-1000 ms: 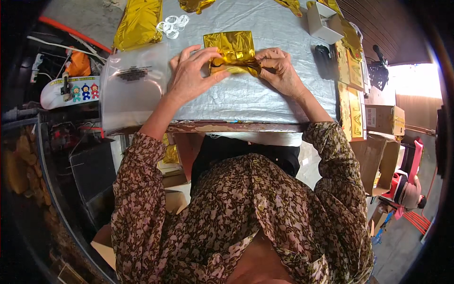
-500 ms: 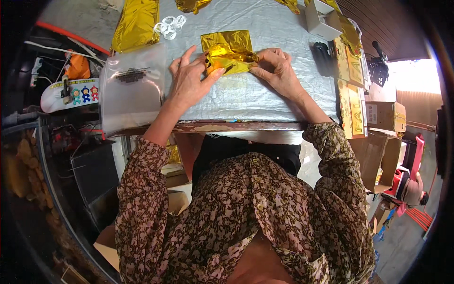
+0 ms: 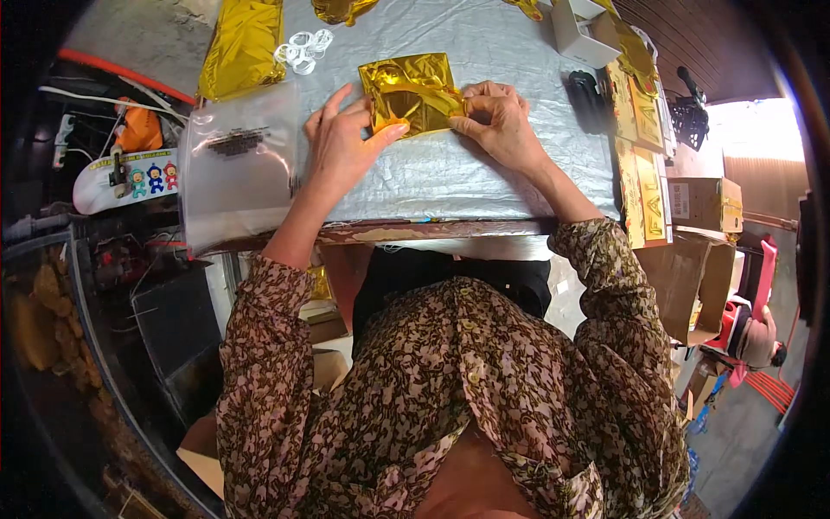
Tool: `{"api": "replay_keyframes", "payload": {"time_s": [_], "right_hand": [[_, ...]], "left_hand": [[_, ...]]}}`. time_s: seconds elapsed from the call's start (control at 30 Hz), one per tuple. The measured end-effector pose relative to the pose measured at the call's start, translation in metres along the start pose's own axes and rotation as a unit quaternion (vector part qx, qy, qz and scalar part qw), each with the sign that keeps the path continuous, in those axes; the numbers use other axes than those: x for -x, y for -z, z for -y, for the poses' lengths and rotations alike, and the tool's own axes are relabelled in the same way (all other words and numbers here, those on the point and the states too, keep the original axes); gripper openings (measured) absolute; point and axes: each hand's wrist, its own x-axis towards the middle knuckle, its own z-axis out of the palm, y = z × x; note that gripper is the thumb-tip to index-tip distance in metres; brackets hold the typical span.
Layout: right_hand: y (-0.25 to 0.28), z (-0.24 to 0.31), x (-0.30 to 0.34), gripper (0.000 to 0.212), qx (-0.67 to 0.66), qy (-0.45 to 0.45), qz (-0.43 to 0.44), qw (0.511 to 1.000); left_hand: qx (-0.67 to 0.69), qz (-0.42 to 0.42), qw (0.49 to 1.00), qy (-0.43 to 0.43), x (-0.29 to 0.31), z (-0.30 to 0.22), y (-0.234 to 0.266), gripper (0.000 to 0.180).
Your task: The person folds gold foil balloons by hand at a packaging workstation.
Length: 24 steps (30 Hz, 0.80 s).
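A folded sheet of shiny gold foil, perhaps a foil balloon (image 3: 413, 91), lies on the cloth-covered table between my hands. My left hand (image 3: 344, 138) has its thumb along the foil's lower left edge, with other fingers raised and partly spread beside it. My right hand (image 3: 494, 119) pinches the foil's right edge between thumb and bent fingers. Farther back to the left rests a cluster of white rings (image 3: 303, 52). A stack of clear plastic bags (image 3: 238, 164) lies beside my left forearm.
More gold foil (image 3: 244, 48) covers the far left corner. An open white box (image 3: 584, 33) stands at the far right, near a black object (image 3: 584, 89). Gold-lettered packs (image 3: 641, 195) line the right edge. Cardboard boxes (image 3: 696, 281) stand right of the table.
The raised, crumpled near flap of the foil has been laid down flatter over the rest. Both hands keep their places at its sides.
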Motion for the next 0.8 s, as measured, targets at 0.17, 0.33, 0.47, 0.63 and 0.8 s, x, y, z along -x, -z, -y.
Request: {"api": "replay_keyframes", "payload": {"time_s": [0.17,0.33,0.47,0.63,0.8], "right_hand": [[-0.011,-0.010,0.001,0.020,-0.080,-0.046,-0.055,0.994],[-0.015,-0.004,0.004,0.018,-0.059,-0.056,-0.078,0.994],[-0.014,-0.002,0.004,0.018,-0.014,-0.079,-0.052,0.995],[-0.015,0.001,0.007,0.018,-0.011,-0.051,-0.056,0.997],[-0.015,0.000,0.005,0.017,-0.100,-0.068,-0.059,0.991]], "left_hand": [[-0.004,0.008,1.000,-0.002,-0.002,-0.002,0.003,0.035],[-0.013,-0.008,1.000,-0.004,-0.003,-0.003,0.006,0.035],[0.016,0.017,1.000,0.019,-0.003,0.004,0.005,0.034],[0.020,-0.008,1.000,0.011,-0.005,0.004,-0.001,0.038],[0.018,-0.022,1.000,0.002,-0.003,0.005,-0.004,0.039]]}}
